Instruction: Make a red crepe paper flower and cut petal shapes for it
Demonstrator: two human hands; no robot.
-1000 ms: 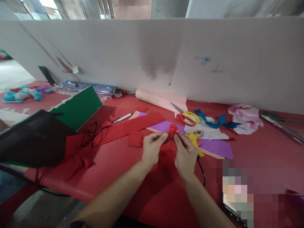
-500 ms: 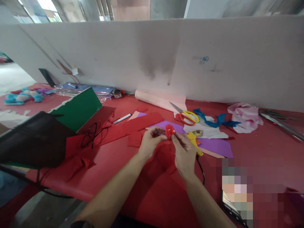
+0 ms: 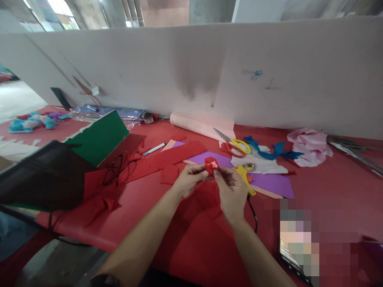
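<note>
Between my two hands, a small rolled piece of red crepe paper (image 3: 212, 164) is held above the table, with a pale shiny patch on its front. My left hand (image 3: 191, 179) pinches its left side with thumb and fingers. On the right, the fingertips of my right hand (image 3: 232, 187) close on its lower right edge. Below the hands, more red crepe paper (image 3: 206, 199) lies on the red tabletop. Just beyond my right hand rests a yellow glue gun (image 3: 245, 175), its black cord trailing toward me.
Scissors (image 3: 235, 145), a blue strip (image 3: 273, 152) and purple sheets (image 3: 272, 184) lie behind the hands. To the left are eyeglasses (image 3: 118, 171), a marker (image 3: 154, 149), a green board (image 3: 100, 137) and a black bag (image 3: 42, 175). A phone (image 3: 293, 263) is at lower right.
The red piece has turned and tilted slightly left in my fingers, so its pale patch shows more. My left hand has lowered a little; both hands keep their pinch.
</note>
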